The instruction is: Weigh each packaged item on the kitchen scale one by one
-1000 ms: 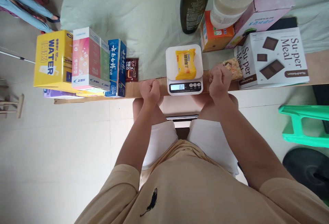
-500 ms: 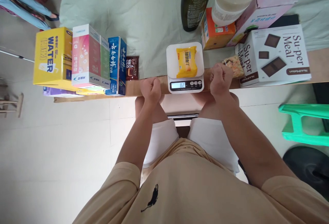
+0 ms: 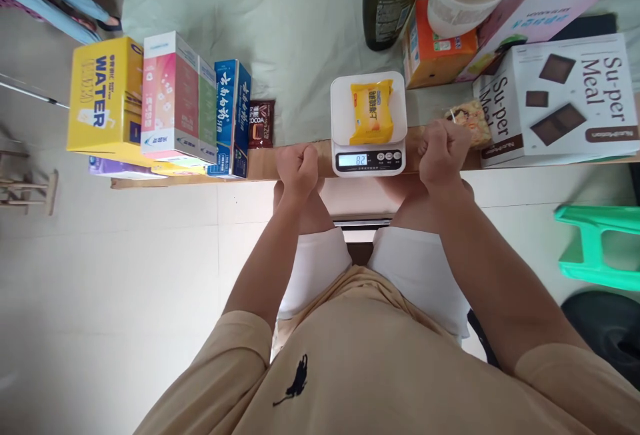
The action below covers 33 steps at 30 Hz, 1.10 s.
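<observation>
A white kitchen scale (image 3: 339, 115) stands at the table's front edge, its display reading 82. A yellow wrapped snack pack (image 3: 373, 112) lies on its platform. My left hand (image 3: 297, 167) is closed in a fist on the wooden edge, left of the scale. On the other side, my right hand (image 3: 443, 148) is also a fist on the edge, and no object shows in either. Just behind my right hand sits a clear-wrapped snack (image 3: 475, 123), partly covered by it. A brown cocoa packet (image 3: 262, 124) lies beyond my left hand.
To the left stand a yellow box (image 3: 103, 98), a pink box (image 3: 170, 98) and a blue box (image 3: 231, 115). On the right are a Su-per Meal box (image 3: 570, 105), an orange box (image 3: 440, 55), a Dove jar (image 3: 465, 5) and a dark bottle (image 3: 393, 2). A green stool (image 3: 595, 248) is on the floor.
The view has shifted slightly, so the table items appear a little further right and higher. Both fists stay on the edge, and the scale still reads 82.
</observation>
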Available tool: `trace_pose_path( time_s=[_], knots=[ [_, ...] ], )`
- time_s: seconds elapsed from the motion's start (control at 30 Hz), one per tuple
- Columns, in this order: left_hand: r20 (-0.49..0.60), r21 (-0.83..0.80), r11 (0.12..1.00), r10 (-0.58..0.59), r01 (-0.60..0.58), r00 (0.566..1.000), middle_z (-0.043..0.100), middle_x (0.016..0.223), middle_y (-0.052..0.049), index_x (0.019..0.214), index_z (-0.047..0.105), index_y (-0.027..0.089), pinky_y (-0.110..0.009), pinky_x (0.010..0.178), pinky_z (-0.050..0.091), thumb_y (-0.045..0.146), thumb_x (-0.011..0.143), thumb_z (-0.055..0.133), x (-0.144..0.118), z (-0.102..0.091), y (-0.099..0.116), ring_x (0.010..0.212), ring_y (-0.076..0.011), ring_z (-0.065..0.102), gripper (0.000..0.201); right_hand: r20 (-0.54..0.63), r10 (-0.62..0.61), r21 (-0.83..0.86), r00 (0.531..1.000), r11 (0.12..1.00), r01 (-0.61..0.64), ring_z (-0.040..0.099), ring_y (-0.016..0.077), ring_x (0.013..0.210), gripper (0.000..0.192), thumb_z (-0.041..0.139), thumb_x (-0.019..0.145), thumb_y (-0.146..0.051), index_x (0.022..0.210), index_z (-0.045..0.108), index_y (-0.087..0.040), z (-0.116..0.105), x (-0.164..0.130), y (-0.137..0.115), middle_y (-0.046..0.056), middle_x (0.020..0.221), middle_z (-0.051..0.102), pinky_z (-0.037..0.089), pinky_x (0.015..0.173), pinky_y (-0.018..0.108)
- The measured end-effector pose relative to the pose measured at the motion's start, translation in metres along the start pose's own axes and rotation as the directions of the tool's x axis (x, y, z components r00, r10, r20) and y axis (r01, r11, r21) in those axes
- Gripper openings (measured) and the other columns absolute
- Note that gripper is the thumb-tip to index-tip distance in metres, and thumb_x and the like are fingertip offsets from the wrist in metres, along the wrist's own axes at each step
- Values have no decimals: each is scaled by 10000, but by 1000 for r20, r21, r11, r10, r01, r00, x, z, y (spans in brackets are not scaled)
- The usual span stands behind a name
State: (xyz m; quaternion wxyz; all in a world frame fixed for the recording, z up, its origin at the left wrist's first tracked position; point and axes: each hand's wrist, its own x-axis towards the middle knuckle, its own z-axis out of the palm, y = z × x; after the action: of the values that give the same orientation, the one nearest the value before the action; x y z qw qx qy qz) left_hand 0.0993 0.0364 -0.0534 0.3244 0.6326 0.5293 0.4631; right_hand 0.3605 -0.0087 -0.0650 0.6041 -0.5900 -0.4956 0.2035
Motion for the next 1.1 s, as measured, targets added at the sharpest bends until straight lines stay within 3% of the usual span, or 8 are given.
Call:
trace_pose_path(
  time_s=[0.2,0.37,0.43,0.5,0.6,0.7,0.83,1.1],
  knots=[
    [-44,39,998,60,-58,997,114,559,26,553,150,196,-345,603,103,310,957,598,-3,-1,3,549,-90,126,614,-96,-56,154,994,986,70,266,71,464,679,611,947,-652,538,301,-208,-7,-42,-41,-35,501,261,171,478,290],
    [5,120,988,99,-99,995,99,583,16,565,149,211,-354,600,136,211,957,543,2,6,35,557,-125,138,556,-117,-5,240,993,970,34,205,50,420,637,570,948,-534,514,244,-202,-14,-70,-54,-45,472,190,149,426,259],
    [41,163,981,95,-101,995,165,595,17,592,201,223,-354,604,212,189,939,580,10,15,52,570,-140,220,514,-106,19,261,994,965,10,179,45,423,623,573,936,-519,523,231,-202,-17,-71,-54,-50,482,177,135,426,254],
    [62,198,975,95,-106,994,359,657,3,656,326,236,-364,671,356,235,921,680,18,27,67,657,-171,405,442,-105,33,265,994,964,-4,174,43,436,620,588,925,-517,532,227,-202,-18,-71,-55,-51,496,180,133,434,254],
    [89,248,964,73,-93,993,600,979,-73,866,508,270,-436,899,512,389,863,844,26,50,83,982,-262,602,356,-104,44,254,994,967,-16,178,49,455,614,600,925,-527,544,244,-203,-19,-71,-56,-50,516,186,150,450,264],
    [123,335,937,64,-102,990,604,1157,-121,1049,568,277,-518,1033,537,397,848,872,27,73,92,1153,-333,617,383,-100,58,230,993,973,-34,192,62,473,598,592,937,-543,558,274,-208,-19,-75,-55,-45,533,191,163,465,280],
    [195,415,905,6,-89,981,564,1280,-140,1124,581,258,-565,1075,531,202,831,822,27,92,97,1263,-393,582,384,-94,76,190,993,980,-57,207,76,488,586,569,957,-560,573,293,-213,-21,-82,-51,-37,551,189,163,482,298],
    [231,491,868,-53,-69,971,503,1398,-179,1223,598,259,-590,1108,530,-20,781,642,27,71,99,1279,-393,566,524,-98,95,147,991,986,-80,203,85,508,547,573,959,-515,598,291,-217,-26,-92,-45,-35,564,202,159,486,304]
  ],
)
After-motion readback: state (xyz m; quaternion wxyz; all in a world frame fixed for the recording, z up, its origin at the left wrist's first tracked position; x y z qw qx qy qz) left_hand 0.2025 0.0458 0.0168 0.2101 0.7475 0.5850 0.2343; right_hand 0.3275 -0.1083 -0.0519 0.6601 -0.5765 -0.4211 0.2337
